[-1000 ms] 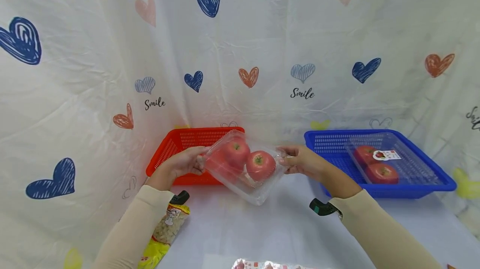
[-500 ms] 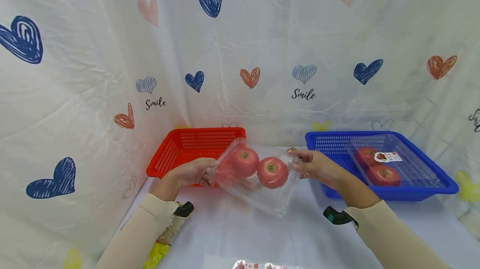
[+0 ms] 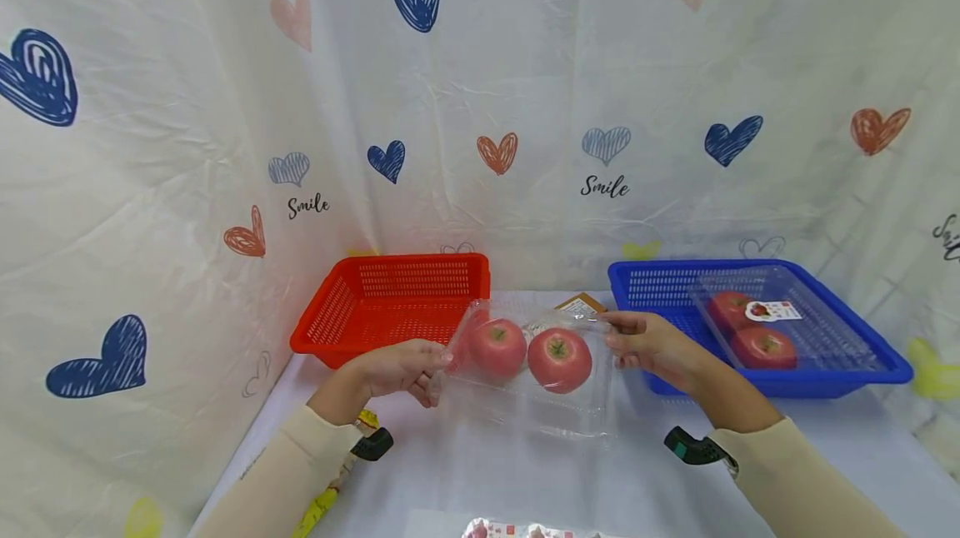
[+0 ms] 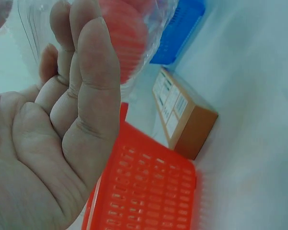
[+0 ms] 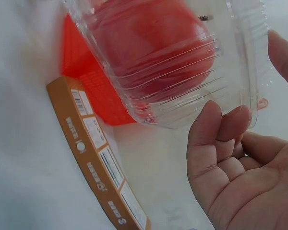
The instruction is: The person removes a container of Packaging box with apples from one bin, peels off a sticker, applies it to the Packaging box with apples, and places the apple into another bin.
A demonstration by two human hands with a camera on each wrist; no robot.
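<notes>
Bearing red apples (image 3: pixel 558 361), a clear container (image 3: pixel 558 411) is pinched at opposite ends by the partly curled left hand (image 3: pixel 399 373) and right hand (image 3: pixel 654 346) above the tabletop (image 3: pixel 510 484).

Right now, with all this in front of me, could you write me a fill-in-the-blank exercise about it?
1. The left hand and right hand hold a clear container of red fruits called ____.
2. The labelled container lies in the ____ basket.
3. The red basket stands nearer the ____ hand.
4. On the backdrop, the word printed beneath hearts is ____.
Missing words: apples; blue; left; Smile.
</notes>
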